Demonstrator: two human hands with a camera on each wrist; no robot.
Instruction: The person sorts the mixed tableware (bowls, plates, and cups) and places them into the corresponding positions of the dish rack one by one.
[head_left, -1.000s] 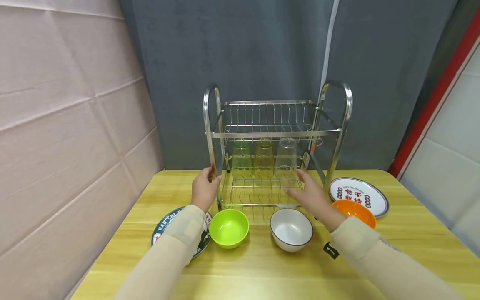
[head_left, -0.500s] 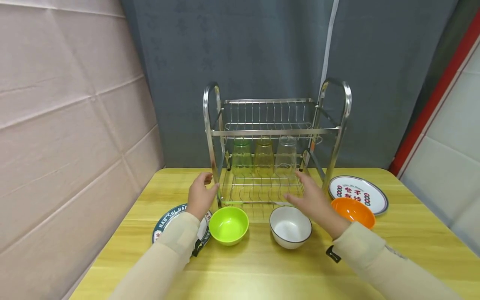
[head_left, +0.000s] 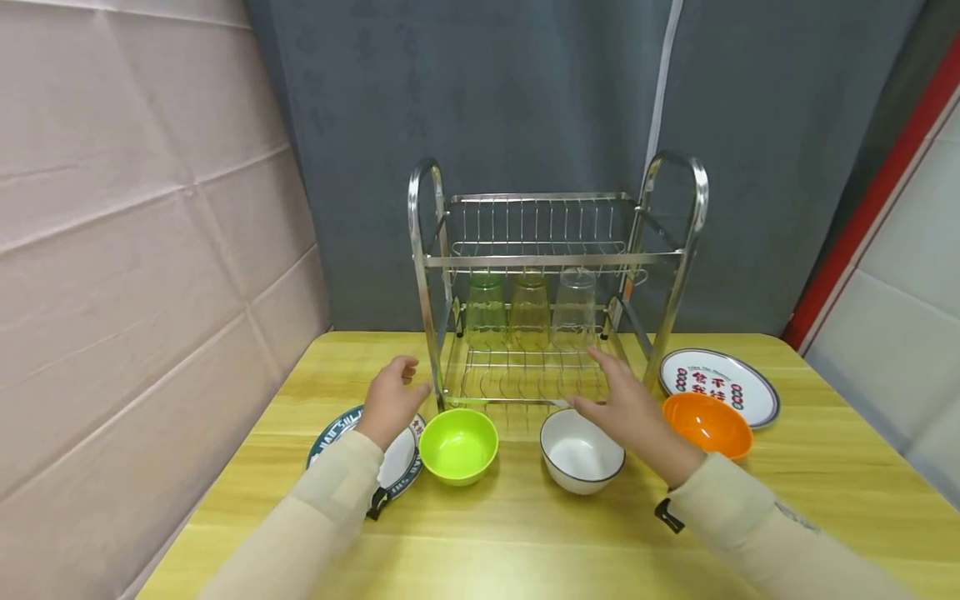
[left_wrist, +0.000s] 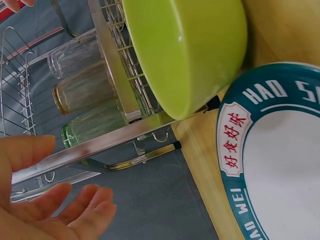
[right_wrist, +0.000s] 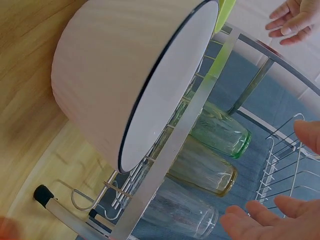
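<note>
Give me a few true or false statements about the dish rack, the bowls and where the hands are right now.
1. Three glasses stand upside down on the lower tier of the dish rack. True.
2. The left hand grips the rack's front post. False: its fingers are spread and it holds nothing, just beside the post.
3. The green bowl sits left of the white bowl. True.
4. The right hand holds the orange bowl. False: it is open above the white bowl, holding nothing.
5. The rack's upper tier is stacked with plates. False: it holds nothing; both plates lie on the table.
</note>
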